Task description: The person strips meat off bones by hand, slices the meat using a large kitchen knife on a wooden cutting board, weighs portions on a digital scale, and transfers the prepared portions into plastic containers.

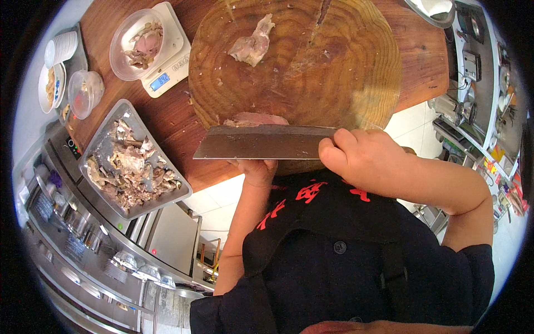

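Observation:
A cleaver (267, 142) lies broad side up over the near edge of a round wooden chopping block (333, 79), its handle in my right hand (354, 154). My left hand (256, 167) is mostly hidden beneath the blade, with only part of it and the wrist showing; whether it grips anything cannot be seen. Just beyond the blade's far edge, a piece of cooked meat (255, 119) shows, partly covered by the cleaver. A second chunk of meat (252, 44) rests on the far left part of the block, touched by neither hand.
Left of the block, a kitchen scale (177, 67) carries a plastic bowl (117, 50) of meat pieces. A grey tray (135, 110) of bones and scraps sits at the table's left edge. Further left are a clear tub (87, 94), a plate (46, 102) and stacked white dishes (62, 48).

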Tool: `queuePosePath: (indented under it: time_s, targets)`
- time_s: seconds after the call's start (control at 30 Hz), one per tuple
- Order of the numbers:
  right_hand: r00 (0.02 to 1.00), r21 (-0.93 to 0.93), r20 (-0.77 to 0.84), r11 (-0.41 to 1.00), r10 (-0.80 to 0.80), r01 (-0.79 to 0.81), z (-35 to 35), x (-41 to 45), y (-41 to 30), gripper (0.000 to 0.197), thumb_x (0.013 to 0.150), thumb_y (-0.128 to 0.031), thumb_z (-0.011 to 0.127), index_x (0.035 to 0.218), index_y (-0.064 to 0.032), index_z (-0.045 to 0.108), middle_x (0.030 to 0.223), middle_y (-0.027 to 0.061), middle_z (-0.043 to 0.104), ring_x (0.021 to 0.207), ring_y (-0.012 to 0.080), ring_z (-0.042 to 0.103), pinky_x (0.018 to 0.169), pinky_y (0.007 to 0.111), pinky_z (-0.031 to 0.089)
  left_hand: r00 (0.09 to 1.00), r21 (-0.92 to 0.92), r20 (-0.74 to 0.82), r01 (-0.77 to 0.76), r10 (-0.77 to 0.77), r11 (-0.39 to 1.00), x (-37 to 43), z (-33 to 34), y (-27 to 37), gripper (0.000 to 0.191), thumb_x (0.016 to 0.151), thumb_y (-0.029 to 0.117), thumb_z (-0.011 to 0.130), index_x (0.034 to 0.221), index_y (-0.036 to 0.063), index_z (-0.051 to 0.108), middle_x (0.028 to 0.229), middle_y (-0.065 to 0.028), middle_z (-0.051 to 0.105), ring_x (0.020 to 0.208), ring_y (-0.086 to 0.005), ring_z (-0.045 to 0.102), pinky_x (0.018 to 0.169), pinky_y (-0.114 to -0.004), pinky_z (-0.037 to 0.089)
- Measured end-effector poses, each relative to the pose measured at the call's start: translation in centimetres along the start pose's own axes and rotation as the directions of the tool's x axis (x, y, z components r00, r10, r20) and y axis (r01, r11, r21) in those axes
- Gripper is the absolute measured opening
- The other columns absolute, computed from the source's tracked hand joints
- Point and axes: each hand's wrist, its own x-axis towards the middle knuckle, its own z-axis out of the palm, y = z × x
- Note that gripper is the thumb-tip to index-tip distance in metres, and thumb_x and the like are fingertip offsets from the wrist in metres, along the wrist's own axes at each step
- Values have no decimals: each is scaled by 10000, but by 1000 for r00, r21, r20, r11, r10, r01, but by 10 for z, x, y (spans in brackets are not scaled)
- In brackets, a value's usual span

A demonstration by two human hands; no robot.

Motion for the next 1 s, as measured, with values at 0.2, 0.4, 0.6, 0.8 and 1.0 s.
queuePosePath:
  time_s: [0.2, 0.4, 0.6, 0.8, 1.0]
  targets:
    - [989, -58, 148, 998, 23, -14, -14, 1, -4, 191, 722, -137, 524, 879, -34, 488, 640, 81, 507, 510, 192, 581, 402, 293, 464, 995, 89, 62, 72, -78, 993, -14, -43, -52, 718, 760, 731, 371, 900, 37, 489, 809, -107, 551, 698, -213, 521, 613, -315, 430]
    - [996, -27, 90, 1000, -1, 4, 0, 19, -2, 172, 718, -142, 529, 853, -43, 489, 636, 78, 502, 492, 193, 573, 393, 297, 459, 940, -405, 296, 283, -168, 869, -8, -30, -33, 709, 752, 733, 399, 961, 58, 457, 857, -80, 521, 778, -209, 514, 684, -350, 436]
    - [993, 82, 101, 994, 59, -68, 27, 59, -4, 139, 761, -150, 518, 845, -45, 483, 670, 125, 535, 525, 254, 606, 410, 342, 482, 715, 634, 233, -626, 659, 455, -6, -43, -35, 283, 864, 375, 506, 938, 104, 473, 989, -76, 478, 929, -270, 436, 858, -402, 350]
    - [1000, 137, 12, 990, -11, 9, 32, 60, 9, 117, 773, -106, 508, 865, -60, 451, 742, 122, 538, 649, 281, 622, 505, 367, 502, 712, 602, 291, -656, 639, 456, -1, -44, -23, 193, 847, 267, 539, 895, 85, 497, 986, -93, 471, 956, -281, 435, 870, -427, 361]
    - [952, 104, 15, 947, 305, -305, 10, -1, 28, 252, 752, -83, 526, 999, -63, 484, 783, 124, 536, 708, 311, 598, 547, 404, 482, 702, 678, 314, -637, 640, 366, -9, -41, -13, 185, 816, 215, 575, 931, 72, 556, 1004, -105, 499, 976, -280, 442, 893, -425, 363]
